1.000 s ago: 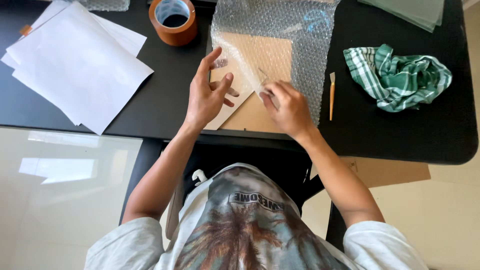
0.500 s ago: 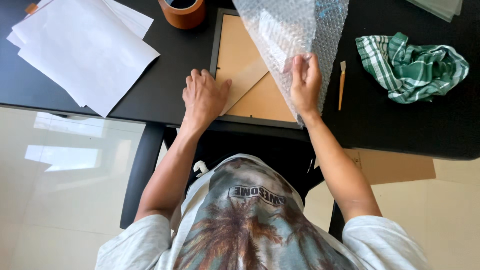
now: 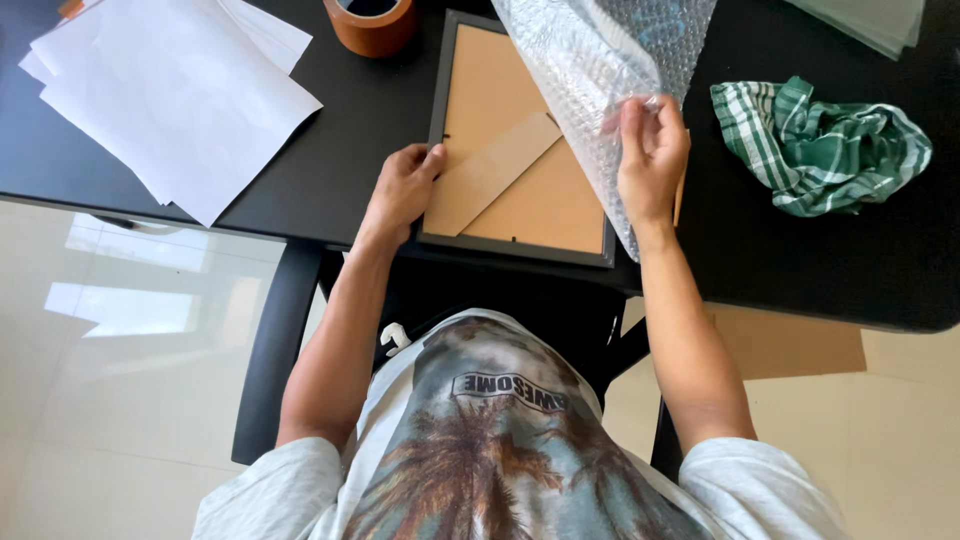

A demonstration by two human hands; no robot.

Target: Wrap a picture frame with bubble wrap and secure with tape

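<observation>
On the black table (image 3: 330,170), face-down frame (image 3: 520,190) lies lengthwise away, left hand (image 3: 400,190) fingers gripping its edge.

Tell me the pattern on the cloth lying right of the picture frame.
The cloth is green and white check, crumpled on the black table; the head view shows it.

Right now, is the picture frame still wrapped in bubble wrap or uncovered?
Mostly uncovered: right hand lifts the bubble wrap off the face-down picture frame; left hand grips its edge.
</observation>
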